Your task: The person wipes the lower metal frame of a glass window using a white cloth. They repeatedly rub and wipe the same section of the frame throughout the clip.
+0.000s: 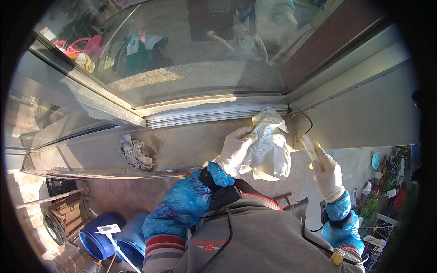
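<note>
White gloves and blue plastic sleeves cover both hands. My left hand (235, 148) grips a white cloth (271, 150) with a star pattern on one part, hanging over the sill's front edge. Out to the right, my right hand (328, 172) holds the pale handle (310, 148) of a hooked tool. The tool's thin, curved metal end (309, 119) reaches towards the lower right corner of the window frame. A crumpled grey rag (136, 153) lies on the window sill (194, 140), left of my left hand, beside a damp-looking dark patch.
Sliding window tracks (218, 114) run below the large glass pane (205, 51). An open window sash (95, 92) stands at the left. Down at the lower left are blue plastic barrels (99, 235) and a wooden chair (70, 215). Plants (370, 208) grow at the lower right.
</note>
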Available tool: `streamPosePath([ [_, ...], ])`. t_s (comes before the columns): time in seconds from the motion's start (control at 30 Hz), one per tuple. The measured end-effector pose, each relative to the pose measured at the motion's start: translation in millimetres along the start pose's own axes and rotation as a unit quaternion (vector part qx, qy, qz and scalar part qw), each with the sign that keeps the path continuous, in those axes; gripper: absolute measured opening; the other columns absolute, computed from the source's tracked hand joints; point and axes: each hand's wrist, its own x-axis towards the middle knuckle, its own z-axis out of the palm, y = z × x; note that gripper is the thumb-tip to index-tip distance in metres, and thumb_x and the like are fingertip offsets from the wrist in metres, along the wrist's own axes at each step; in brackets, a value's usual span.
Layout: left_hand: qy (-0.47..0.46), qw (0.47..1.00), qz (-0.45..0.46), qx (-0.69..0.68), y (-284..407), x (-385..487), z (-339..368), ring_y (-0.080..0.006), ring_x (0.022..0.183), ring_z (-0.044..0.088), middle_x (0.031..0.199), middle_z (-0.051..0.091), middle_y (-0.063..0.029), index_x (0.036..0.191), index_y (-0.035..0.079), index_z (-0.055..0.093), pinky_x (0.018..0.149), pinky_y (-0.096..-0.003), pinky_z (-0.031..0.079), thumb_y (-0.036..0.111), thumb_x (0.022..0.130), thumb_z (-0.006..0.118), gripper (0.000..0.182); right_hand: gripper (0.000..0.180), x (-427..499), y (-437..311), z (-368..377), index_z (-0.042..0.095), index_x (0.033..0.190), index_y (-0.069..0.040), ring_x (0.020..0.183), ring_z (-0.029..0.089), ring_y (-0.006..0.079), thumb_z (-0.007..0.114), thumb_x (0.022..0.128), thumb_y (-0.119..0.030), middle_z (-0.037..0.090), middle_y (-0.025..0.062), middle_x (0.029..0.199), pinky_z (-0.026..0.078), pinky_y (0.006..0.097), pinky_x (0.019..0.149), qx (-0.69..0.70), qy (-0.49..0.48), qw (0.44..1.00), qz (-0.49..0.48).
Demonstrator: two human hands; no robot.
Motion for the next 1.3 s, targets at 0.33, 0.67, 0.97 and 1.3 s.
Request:
streamPosePath([
  [0.33,0.075,0.980,0.134,0.124,-1.1,51.4,3.3,-0.0067,0.084,0.058,0.098,0.068,-0.0025,0.116,-0.004,0.063,0.075,-0.0197,0.047,0.007,0.093,0.061,0.026,0.050,-9.2,-12.8,-8.7,0.061,0.129,-0.012,0.067,0.061,0.0258,0.065,0.080,-0.004,0.060,0.0124,0.077,0.050,0.0316,0.066,0.017,-0.058,0.997,-0.041],
  [0.67,0.153,0.902,0.156,0.371,-21.1,80.0,6.2,-0.0219,0.096,0.066,0.108,0.069,-0.0166,0.118,-0.001,0.063,0.086,-0.0270,0.050,0.003,0.086,0.060,0.032,0.046,9.2,-18.2,7.4,0.063,0.126,-0.011,0.080,0.068,0.0310,0.066,0.081,-0.005,0.067,0.0166,0.093,0.053,0.0326,0.073,0.033,-0.046,0.996,-0.069],
  [0.97,0.104,0.915,0.293,0.257,-36.6,72.0,9.7,-0.0151,0.092,0.059,0.107,0.062,-0.0082,0.129,0.001,0.055,0.083,-0.0282,0.051,0.002,0.088,0.063,0.042,0.046,23.5,-8.8,25.5,0.060,0.129,-0.019,0.076,0.067,0.0332,0.064,0.083,-0.012,0.067,0.0156,0.089,0.054,0.0399,0.066,-0.149,-0.002,0.980,-0.129],
  [1.3,0.083,0.511,0.270,0.812,-26.6,34.1,6.6,-0.0270,0.089,0.056,0.094,0.057,-0.0100,0.114,0.006,0.058,0.072,-0.0407,0.043,0.030,0.068,0.072,0.054,0.048,32.1,-21.3,18.3,0.056,0.133,-0.018,0.069,0.066,0.0339,0.060,0.086,-0.011,0.067,0.0175,0.085,0.052,0.0428,0.060,-0.270,-0.010,0.956,-0.112],
])
